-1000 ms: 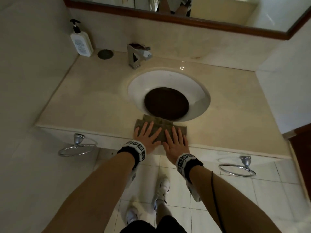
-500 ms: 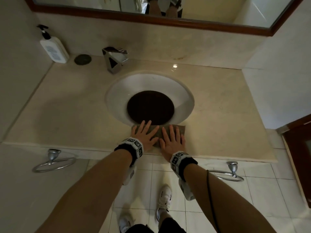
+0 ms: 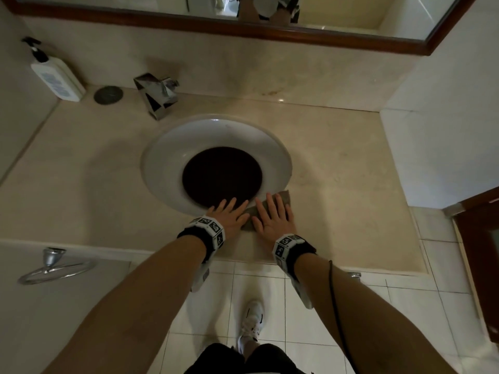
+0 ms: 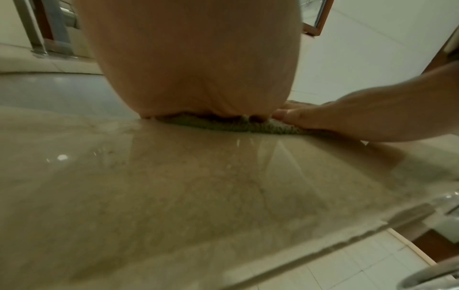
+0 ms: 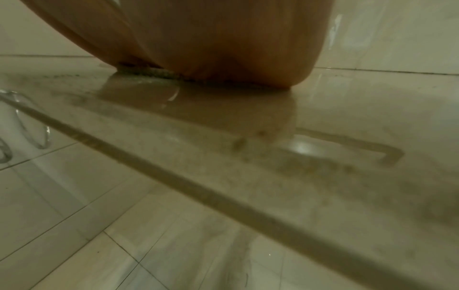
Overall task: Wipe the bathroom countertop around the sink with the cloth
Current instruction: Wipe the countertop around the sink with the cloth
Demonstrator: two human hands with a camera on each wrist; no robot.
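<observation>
An olive-brown cloth (image 3: 284, 197) lies flat on the beige marble countertop (image 3: 351, 184), at the front right of the round white sink (image 3: 167, 157). My left hand (image 3: 229, 213) and right hand (image 3: 272, 217) both press down on it with fingers spread and straight, side by side. Most of the cloth is hidden under the palms. The left wrist view shows the cloth edge (image 4: 223, 125) under my palm, with the right hand's fingers (image 4: 310, 119) beside it. In the right wrist view, the cloth edge (image 5: 149, 75) peeks out below the palm.
A chrome tap (image 3: 158, 94) stands behind the sink, with a white pump bottle (image 3: 55, 76) and a dark round disc (image 3: 108, 95) at the back left. Towel rings (image 3: 54, 268) hang below the counter's front edge. A wall rises at the right, and a wood-framed mirror (image 3: 270, 31) hangs above.
Both hands have slid the cloth to the right along the front of the sink, from its front middle to its front right rim. The head view has shifted too.
</observation>
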